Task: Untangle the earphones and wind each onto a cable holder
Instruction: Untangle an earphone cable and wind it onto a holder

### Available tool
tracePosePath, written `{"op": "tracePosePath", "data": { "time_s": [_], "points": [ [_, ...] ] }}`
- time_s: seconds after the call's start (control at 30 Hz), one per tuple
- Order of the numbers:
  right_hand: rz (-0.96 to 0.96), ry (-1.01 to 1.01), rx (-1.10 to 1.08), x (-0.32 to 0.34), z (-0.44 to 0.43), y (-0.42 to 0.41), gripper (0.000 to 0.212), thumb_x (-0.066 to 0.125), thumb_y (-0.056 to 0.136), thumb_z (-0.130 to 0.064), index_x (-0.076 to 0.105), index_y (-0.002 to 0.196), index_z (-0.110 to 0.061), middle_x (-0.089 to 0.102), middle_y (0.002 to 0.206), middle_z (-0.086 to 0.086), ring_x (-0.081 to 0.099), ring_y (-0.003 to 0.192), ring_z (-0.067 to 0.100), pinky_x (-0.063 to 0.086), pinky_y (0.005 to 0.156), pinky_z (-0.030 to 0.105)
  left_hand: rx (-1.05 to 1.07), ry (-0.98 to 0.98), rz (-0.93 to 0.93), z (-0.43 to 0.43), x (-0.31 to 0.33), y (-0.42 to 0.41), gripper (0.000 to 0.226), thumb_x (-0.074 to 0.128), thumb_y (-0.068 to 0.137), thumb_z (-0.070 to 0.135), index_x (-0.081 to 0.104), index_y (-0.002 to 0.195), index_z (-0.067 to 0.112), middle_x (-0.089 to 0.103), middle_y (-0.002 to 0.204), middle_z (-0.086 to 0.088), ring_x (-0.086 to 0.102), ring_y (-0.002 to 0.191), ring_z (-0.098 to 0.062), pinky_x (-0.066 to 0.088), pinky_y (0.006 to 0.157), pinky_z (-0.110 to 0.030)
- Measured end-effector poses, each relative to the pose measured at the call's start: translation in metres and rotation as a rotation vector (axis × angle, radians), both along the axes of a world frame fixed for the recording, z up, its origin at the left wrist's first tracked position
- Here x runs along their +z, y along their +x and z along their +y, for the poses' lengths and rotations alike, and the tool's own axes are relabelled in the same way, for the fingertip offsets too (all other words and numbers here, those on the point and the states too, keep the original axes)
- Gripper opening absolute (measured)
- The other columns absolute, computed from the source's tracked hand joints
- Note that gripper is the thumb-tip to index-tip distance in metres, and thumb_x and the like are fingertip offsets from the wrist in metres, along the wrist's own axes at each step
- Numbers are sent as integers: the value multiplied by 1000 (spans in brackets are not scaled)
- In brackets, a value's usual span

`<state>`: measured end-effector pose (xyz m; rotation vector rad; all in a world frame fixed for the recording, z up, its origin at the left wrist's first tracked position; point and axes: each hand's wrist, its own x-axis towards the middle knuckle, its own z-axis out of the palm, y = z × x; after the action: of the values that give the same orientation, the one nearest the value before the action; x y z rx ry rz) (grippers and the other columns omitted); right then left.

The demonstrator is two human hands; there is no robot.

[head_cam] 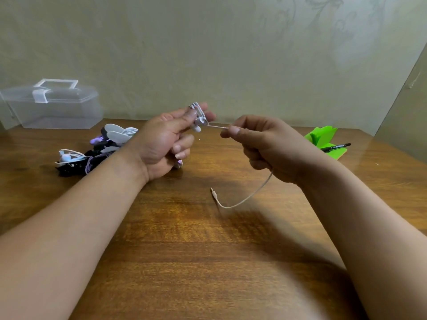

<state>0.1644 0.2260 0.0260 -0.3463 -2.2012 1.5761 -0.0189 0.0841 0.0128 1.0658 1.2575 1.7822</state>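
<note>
My left hand (166, 139) is raised above the wooden table (184, 250) and pinches a small cable holder (198, 116) wrapped with white earphone cable, an earbud showing below the fingertips. My right hand (258, 144) pinches the same white cable (251, 194) a short way to the right, pulled taut between the hands. The rest of the cable hangs from my right fist and curves down to its jack plug (213, 192), which rests just above the table.
A heap of wound and tangled earphones (97, 148) in white, black and purple lies at the left behind my left wrist. A clear plastic box (53, 105) stands at the back left. Green paper (323, 139) and a black marker (337, 147) lie at the right.
</note>
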Motion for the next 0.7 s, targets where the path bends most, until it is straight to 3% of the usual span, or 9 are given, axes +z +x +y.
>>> {"op": "tracePosePath", "data": {
  "time_s": [0.13,0.23,0.3,0.37,0.4,0.43,0.47,0.57,0.7],
  "points": [
    [10,291,-150,1,2,2,18,68,101,-33,76,99,-17,46,65,1,35,52,16,29,49,29,-60,15,-152,-2,0,-6,36,46,106,24,58,136,9,73,107,10,26,37,-4,16,42,-16],
    [12,419,-144,2,-3,3,17,69,100,-34,77,98,-20,45,60,-6,36,48,9,30,48,25,-27,-17,-102,-1,-3,-5,34,45,107,23,60,134,9,74,109,9,26,36,-3,19,39,-16],
    [-7,496,-112,-1,-8,1,16,69,100,-35,76,97,-21,47,61,-5,39,52,9,32,50,26,70,-78,110,1,-6,1,30,47,108,22,64,130,12,75,118,7,27,36,-3,24,36,-19],
    [-40,583,-94,-3,-13,-1,17,68,100,-38,76,95,-24,54,67,6,44,58,12,35,56,31,177,-159,454,1,-8,12,26,49,109,21,68,126,20,73,100,26,34,36,3,30,39,-22],
    [-53,611,-92,-3,-13,-1,19,67,100,-40,77,94,-24,57,69,9,45,60,13,35,57,32,205,-193,593,1,-8,18,27,49,109,19,68,128,21,37,76,33,39,39,10,36,42,-21],
    [-58,620,-98,-3,-11,-1,21,67,100,-41,77,94,-23,57,67,8,44,59,12,35,55,31,205,-209,693,0,-9,21,29,49,109,16,66,131,20,61,96,32,43,43,17,39,46,-11],
    [-57,607,-118,-2,-8,1,23,67,100,-40,77,92,-21,52,62,2,42,55,10,33,52,29,177,-218,762,-1,-9,23,30,49,108,14,67,132,18,64,73,34,46,45,21,38,49,-3],
    [-42,433,-185,1,6,6,25,70,99,-35,71,88,-13,43,53,-9,37,47,14,29,46,28,41,-262,820,-7,-4,30,27,52,107,17,72,124,14,75,99,9,55,48,13,39,51,-1],
    [0,148,-87,2,16,11,23,70,99,-29,63,86,-11,40,56,-2,33,49,16,29,47,30,-147,-300,731,-11,0,32,23,63,101,27,76,119,22,76,114,9,40,50,-22,39,45,-19]
  ]
}}
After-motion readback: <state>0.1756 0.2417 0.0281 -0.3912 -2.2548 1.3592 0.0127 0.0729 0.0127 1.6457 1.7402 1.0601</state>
